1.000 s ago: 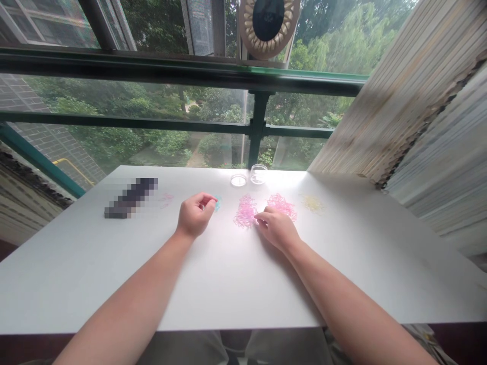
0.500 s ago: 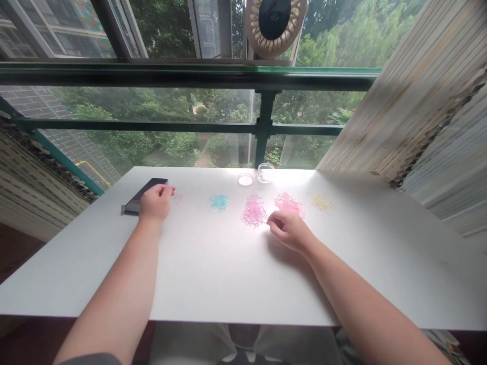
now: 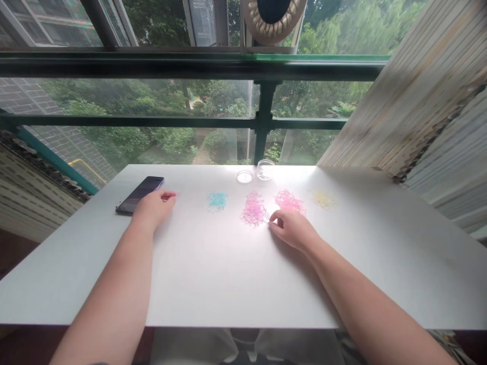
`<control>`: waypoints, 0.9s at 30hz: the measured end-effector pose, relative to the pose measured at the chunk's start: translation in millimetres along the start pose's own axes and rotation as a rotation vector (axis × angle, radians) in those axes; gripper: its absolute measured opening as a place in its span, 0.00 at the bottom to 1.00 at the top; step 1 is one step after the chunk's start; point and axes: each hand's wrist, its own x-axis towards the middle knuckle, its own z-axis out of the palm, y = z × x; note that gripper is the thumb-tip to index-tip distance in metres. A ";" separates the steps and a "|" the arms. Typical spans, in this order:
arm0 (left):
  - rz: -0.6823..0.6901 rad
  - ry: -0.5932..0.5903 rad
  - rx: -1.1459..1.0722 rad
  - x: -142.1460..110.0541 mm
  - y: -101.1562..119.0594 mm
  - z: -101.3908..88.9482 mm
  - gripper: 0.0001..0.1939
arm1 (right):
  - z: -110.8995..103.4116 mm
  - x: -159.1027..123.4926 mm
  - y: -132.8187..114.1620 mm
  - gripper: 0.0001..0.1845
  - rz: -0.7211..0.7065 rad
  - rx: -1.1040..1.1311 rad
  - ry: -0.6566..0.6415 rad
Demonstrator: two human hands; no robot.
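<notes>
Small thin rubber bands lie in loose piles by colour on a white table [image 3: 213,274]. My right hand [image 3: 292,228] is pinched at the right edge of the purple-pink pile [image 3: 253,210], with a thin band showing at its fingertips. Just behind that hand is the brighter pink pile [image 3: 289,199]. My left hand [image 3: 154,207] is over the near right side of a dark phone [image 3: 139,195], its fingers pressed together beside a few faint pink bands [image 3: 178,194]. Whatever those fingers hold is too small to tell.
Between the hands sits a blue pile [image 3: 217,201]; a yellow pile [image 3: 323,198] lies at the right. A clear round container [image 3: 265,170] and a clear lid [image 3: 244,177] stand at the back edge. Beyond are a green window railing [image 3: 262,121] and a striped curtain [image 3: 365,111].
My left hand has lowered and turned, its fingers now reaching right toward the faint pink bands, and more of the phone shows. My right hand stays almost in place. The view has tipped slightly downward.
</notes>
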 end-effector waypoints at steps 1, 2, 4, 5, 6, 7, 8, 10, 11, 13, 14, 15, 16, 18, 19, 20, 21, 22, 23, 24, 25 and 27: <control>-0.024 -0.022 0.057 0.1 -1.1 -2.2 0.10 | 0.5 0.1 -0.1 0.07 0.002 0.003 -0.005; -0.053 -0.051 0.128 0.1 -2.3 -4.8 0.11 | 0.9 0.2 0.0 0.07 0.003 0.007 -0.011; -0.085 -0.095 0.211 -0.4 -5.2 -10.3 0.14 | 2.0 0.3 0.6 0.07 0.005 0.016 -0.018; -0.091 -0.103 0.222 -0.6 -7.2 -12.7 0.15 | 2.8 0.5 1.2 0.06 0.008 0.017 -0.020; -0.090 -0.105 0.225 -0.8 -9.4 -14.4 0.16 | 3.8 0.8 1.8 0.06 0.018 0.011 -0.015; -0.091 -0.105 0.227 -0.8 -11.7 -15.3 0.16 | 4.9 1.1 2.4 0.06 0.023 0.008 -0.015; -0.091 -0.102 0.231 -0.7 -14.1 -15.3 0.16 | 5.9 1.5 3.0 0.06 0.016 0.012 -0.012; -0.088 -0.102 0.233 -0.5 -18.0 -12.6 0.16 | 7.2 1.8 3.6 0.07 0.003 0.028 -0.019; -0.083 -0.106 0.231 -0.5 -19.4 -10.3 0.15 | 7.2 1.7 3.6 0.08 0.002 0.038 -0.026; -0.068 -0.123 0.219 -0.9 -20.6 -4.7 0.15 | 6.2 1.1 3.2 0.09 0.010 0.055 -0.043; -0.060 -0.130 0.212 -1.2 -20.7 -2.2 0.15 | 5.5 0.8 3.0 0.10 0.015 0.061 -0.049; -0.054 -0.135 0.205 -1.5 -20.5 0.0 0.15 | 4.7 0.5 2.9 0.11 0.017 0.067 -0.053; -0.052 -0.137 0.201 -1.8 -20.3 1.6 0.16 | 4.1 0.4 2.9 0.11 0.015 0.073 -0.056; -0.059 -0.135 0.201 -2.1 -19.8 3.0 0.15 | 3.3 0.2 3.3 0.11 0.004 0.085 -0.057; -0.066 -0.135 0.203 -2.1 -19.7 3.0 0.14 | 3.0 0.2 3.6 0.11 -0.002 0.091 -0.057; -0.073 -0.136 0.207 -1.9 -19.7 2.7 0.13 | 2.8 0.2 3.9 0.11 -0.008 0.099 -0.057; -0.080 -0.139 0.210 -1.8 -19.6 2.1 0.12 | 2.6 0.1 4.0 0.11 -0.010 0.108 -0.059; -0.086 -0.142 0.214 -1.6 -19.5 1.5 0.11 | 2.2 0.0 4.0 0.11 -0.010 0.118 -0.062; -0.091 -0.145 0.219 -1.4 -19.4 0.9 0.09 | 1.8 -0.3 3.8 0.11 -0.007 0.128 -0.066; -0.096 -0.150 0.224 -1.2 -19.1 0.3 0.08 | 1.3 -0.5 3.6 0.11 -0.002 0.136 -0.071; -0.099 -0.155 0.229 -1.2 -18.8 -0.2 0.08 | 0.8 -0.8 3.3 0.11 0.001 0.143 -0.076; -0.100 -0.173 0.236 -1.4 -17.8 -1.1 0.07 | -0.2 -1.3 2.7 0.11 0.002 0.153 -0.076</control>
